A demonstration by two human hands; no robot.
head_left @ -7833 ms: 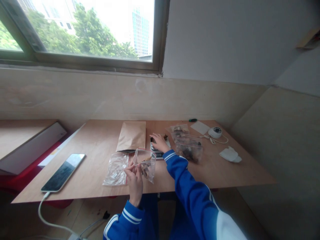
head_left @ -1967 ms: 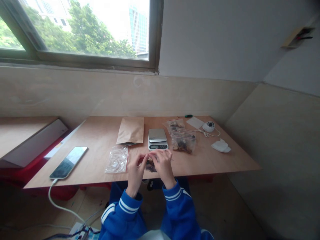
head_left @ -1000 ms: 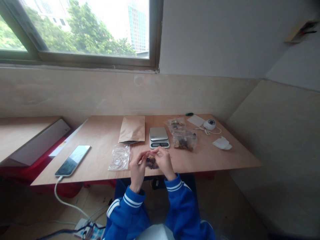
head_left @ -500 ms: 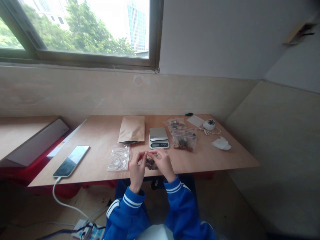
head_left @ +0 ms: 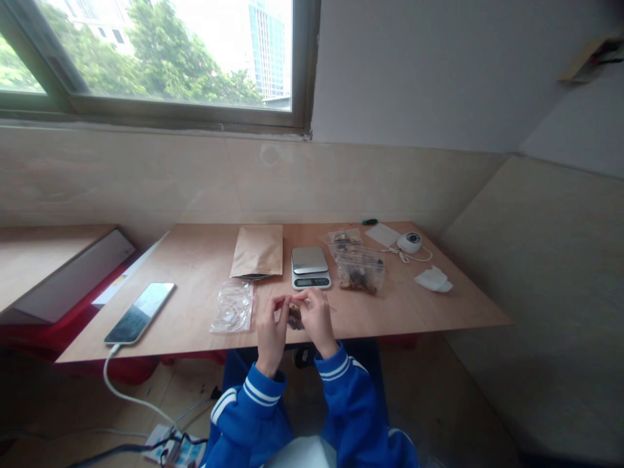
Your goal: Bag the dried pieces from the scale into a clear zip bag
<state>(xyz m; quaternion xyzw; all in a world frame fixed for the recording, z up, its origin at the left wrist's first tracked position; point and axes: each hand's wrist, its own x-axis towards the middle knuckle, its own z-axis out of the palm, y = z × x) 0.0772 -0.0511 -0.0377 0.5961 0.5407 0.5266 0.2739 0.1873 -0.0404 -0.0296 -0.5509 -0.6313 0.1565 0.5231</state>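
Observation:
Near the table's front edge, my left hand (head_left: pixel 271 331) and my right hand (head_left: pixel 316 322) pinch the top edge of a small zip bag (head_left: pixel 295 317). Dark and brown pieces show inside it, but my fingers cover much of the bag. Just beyond my hands stands a digital kitchen scale (head_left: pixel 310 261) with a bare metal plate. To the left lies a clear zip bag with a red seal line (head_left: pixel 233 307). Right of the scale rest a filled zip bag (head_left: pixel 361 275) and another filled zip bag (head_left: pixel 345 239) behind it, both with brown and dark dried pieces.
A brown paper pouch (head_left: pixel 258 251) lies at the back. A phone (head_left: pixel 140 313) with a white cable is on the left. On the right are a crumpled tissue (head_left: pixel 433 279), a white dome camera (head_left: pixel 408 242), a white card (head_left: pixel 383 234) and a green-handled tool (head_left: pixel 370 222).
My hands have drawn slightly closer together along the bag's top edge, still pinching it. The objects on the table have not moved.

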